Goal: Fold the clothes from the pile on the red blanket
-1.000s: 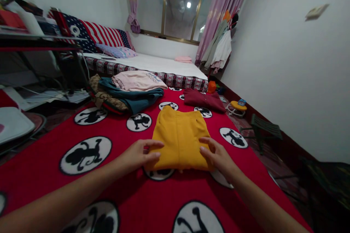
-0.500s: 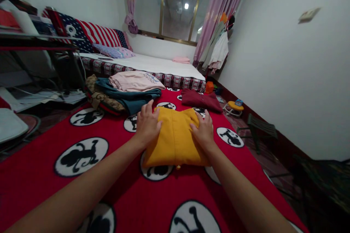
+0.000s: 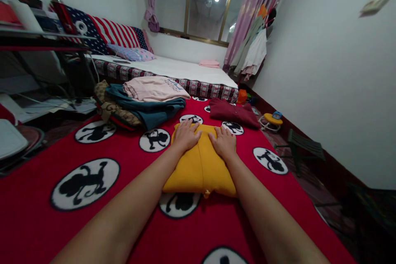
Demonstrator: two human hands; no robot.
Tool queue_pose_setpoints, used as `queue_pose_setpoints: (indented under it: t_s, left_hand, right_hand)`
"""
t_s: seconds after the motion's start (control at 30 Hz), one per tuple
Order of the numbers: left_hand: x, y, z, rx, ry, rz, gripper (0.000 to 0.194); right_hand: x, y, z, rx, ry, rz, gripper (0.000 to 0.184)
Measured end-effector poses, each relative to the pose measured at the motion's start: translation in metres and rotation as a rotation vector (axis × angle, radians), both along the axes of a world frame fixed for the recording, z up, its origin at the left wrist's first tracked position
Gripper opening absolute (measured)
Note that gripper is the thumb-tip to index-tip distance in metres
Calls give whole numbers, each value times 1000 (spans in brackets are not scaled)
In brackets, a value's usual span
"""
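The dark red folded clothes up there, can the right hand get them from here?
Probably yes. The right hand rests on the yellow clothes, fingers spread, with the dark red clothes just beyond. Only a bit of red blanket shows between, so nothing seems in the way.

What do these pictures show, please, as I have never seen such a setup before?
There is no machine here: these are a person's own bare hands. Every picture comes from one camera worn on the head, looking forward and down. The left hand and right hand rest open on the folded yellow garment; neither appears to grip it. Under it is a red blanket with round monkey patterns. Farther off on the blanket lie a clothes pile, to the left, and a maroon garment, to the right.
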State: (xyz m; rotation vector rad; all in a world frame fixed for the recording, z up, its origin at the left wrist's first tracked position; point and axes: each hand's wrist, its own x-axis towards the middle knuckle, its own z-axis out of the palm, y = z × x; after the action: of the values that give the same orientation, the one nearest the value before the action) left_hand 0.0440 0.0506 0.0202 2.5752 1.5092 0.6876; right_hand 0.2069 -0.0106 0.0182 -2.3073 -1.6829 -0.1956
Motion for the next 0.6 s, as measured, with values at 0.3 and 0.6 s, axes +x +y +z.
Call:
queue_pose_setpoints:
  t_s: [0.3,0.6]
  left_hand:
    - [-30,-1,1,-98,-320,292,63]
    - [-30,-9,15,-337,-1041,5,42]
  right_hand:
    - [5,-14,1,244,187,-222,65]
    - [21,-13,39,175,543,51,36]
